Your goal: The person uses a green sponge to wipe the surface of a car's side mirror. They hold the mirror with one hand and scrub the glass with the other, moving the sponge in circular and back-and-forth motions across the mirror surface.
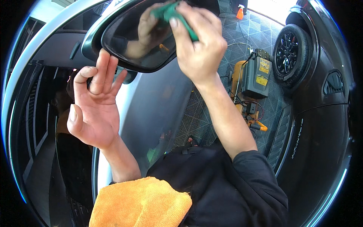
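Observation:
A car's side mirror is in front of me at the top, its dark glass reflecting a hand and the cloth. My right hand is closed on a green cloth and holds it against the upper right of the glass. Beneath the mirror's lower left edge, my left hand is palm up with its fingers stretched out. Its fingertips touch the rim of the housing, and nothing lies in the palm. An orange towel drapes over my left side at the bottom, hiding part of that arm.
The silver car's door and side window stand close on my left. At right is a dark vehicle with a black wheel. A grey and yellow machine with hoses sits on the patterned floor; an orange spray bottle stands farther off.

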Motion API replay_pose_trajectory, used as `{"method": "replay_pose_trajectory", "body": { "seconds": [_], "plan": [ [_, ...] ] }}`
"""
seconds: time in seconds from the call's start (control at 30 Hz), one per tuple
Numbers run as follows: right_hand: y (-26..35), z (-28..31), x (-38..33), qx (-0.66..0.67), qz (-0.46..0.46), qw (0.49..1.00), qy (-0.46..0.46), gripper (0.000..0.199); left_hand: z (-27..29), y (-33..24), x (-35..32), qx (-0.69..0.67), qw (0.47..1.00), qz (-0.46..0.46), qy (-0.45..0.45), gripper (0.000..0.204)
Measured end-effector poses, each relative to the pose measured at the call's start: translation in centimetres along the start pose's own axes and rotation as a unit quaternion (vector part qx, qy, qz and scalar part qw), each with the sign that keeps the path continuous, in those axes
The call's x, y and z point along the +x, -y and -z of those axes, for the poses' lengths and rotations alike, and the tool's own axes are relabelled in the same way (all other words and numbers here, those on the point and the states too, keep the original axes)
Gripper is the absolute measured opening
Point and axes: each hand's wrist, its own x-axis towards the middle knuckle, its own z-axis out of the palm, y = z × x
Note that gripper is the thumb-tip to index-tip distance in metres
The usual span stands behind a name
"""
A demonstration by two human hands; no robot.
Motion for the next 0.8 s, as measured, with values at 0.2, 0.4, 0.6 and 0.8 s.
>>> {"method": "replay_pose_trajectory", "body": {
  "seconds": [0.2,0.4,0.6,0.8],
  "plan": [
    [3.3,0.1,-1.7,0.098,0.086,0.989,0.076,0.031,-0.6,-0.2,0.0,-0.034,0.999,0.006,-0.036,0.071],
    [2.2,-0.9,0.5,-0.006,0.037,0.999,0.004,0.023,-0.7,0.0,0.0,-0.013,0.999,0.0,-0.038,0.072],
    [2.2,-0.8,-0.5,0.008,0.055,0.998,0.007,0.027,-0.4,0.0,0.4,-0.021,1.0,-0.008,-0.008,0.073],
    [3.9,-2.3,-0.1,0.058,0.115,0.992,0.022,0.028,-0.5,0.0,0.2,-0.001,1.0,-0.002,-0.023,0.075]
  ]
}}
